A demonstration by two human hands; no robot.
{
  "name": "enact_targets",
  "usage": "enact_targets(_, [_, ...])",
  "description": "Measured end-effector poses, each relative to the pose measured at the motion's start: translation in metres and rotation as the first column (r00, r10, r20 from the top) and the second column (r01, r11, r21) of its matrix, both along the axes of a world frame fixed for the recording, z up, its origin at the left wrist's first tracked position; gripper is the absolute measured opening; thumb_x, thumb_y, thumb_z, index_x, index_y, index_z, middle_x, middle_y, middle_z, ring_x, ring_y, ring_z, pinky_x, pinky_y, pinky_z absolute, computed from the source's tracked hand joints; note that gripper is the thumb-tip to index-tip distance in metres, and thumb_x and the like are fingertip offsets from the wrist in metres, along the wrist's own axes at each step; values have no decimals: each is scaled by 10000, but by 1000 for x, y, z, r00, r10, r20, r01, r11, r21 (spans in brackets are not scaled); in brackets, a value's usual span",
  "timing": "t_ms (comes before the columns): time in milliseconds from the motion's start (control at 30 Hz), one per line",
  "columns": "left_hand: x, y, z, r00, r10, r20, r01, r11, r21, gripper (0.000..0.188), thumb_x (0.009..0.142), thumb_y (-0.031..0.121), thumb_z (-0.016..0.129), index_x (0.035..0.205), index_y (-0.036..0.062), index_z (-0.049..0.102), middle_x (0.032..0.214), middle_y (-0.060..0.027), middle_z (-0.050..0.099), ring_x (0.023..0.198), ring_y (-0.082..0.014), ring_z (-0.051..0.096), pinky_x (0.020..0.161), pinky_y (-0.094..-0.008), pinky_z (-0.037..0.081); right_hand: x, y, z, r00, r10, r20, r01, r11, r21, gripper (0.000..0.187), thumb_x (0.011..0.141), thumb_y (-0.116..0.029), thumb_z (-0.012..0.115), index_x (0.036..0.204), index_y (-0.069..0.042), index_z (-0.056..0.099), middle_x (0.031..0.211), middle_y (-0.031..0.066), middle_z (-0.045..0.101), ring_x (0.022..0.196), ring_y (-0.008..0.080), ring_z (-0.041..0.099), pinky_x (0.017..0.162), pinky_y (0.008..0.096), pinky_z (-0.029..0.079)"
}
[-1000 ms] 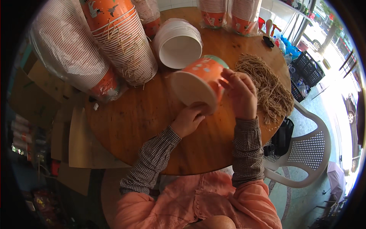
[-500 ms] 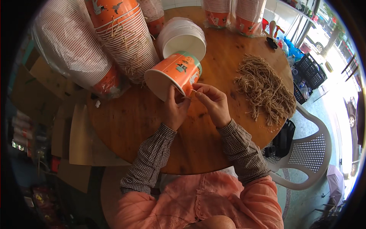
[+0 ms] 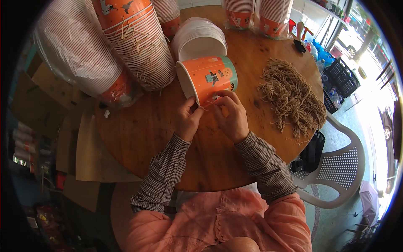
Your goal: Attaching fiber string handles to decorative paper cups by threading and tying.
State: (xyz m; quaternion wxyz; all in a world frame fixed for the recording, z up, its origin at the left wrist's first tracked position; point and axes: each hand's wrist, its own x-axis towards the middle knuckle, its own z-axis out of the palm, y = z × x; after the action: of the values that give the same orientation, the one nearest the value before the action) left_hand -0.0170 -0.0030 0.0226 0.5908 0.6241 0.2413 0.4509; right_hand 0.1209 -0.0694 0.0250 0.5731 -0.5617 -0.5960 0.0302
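Note:
A paper bucket (image 3: pixel 210 77), orange with a green base band and printed figures, lies on its side with its white mouth to the left. At its near rim, a thin cord (image 3: pixel 205 108) runs between my hands. My left hand (image 3: pixel 188 120) pinches the cord beside the rim with thumb and forefinger. Close against the bucket's near side, my right hand (image 3: pixel 233 117) is closed with its fingertips on the same cord. How the cord joins the rim is too small to make out. A tangled heap of tan cords (image 3: pixel 291 96) lies to the right.
Nested white buckets (image 3: pixel 201 44) in clear plastic lie behind the bucket. A tall nested stack (image 3: pixel 140 46) with cords hanging from it leans at the left, beside a wrapped stack (image 3: pixel 75 46). More wrapped stacks stand at the back. A plastic chair (image 3: pixel 342 168) is at the right of the round wooden table (image 3: pixel 142 138).
The bucket has turned and shifted right, so different printed figures face up. My left hand has moved slightly down and left; the right fingers have shifted along the cord.

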Motion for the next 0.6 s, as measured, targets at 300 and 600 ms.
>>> enact_targets(300, [3, -2, 1, 999, -27, 46, 27, 1000, 9, 278, 911, 8, 548, 1182, -49, 570, 1122, -88, 631, 1057, -140, 591, 919, -264, 461, -1, 1, -2, 997, -23, 68, 22, 1000, 14, 88, 776, -25, 659, 824, -19, 585, 1130, 128, 603, 1020, 306, 601, 851, 375, 498])
enact_targets(600, [3, -2, 1, 1000, -16, 1, 16, 998, 57, 276, 910, -4, 548, 1183, -44, 567, 1107, -73, 628, 1037, -132, 590, 905, -259, 468, -2, 1, -2, 994, -52, 91, 52, 999, 1, 81, 777, -24, 647, 821, -17, 579, 1132, 127, 601, 1010, 304, 608, 844, 373, 503])
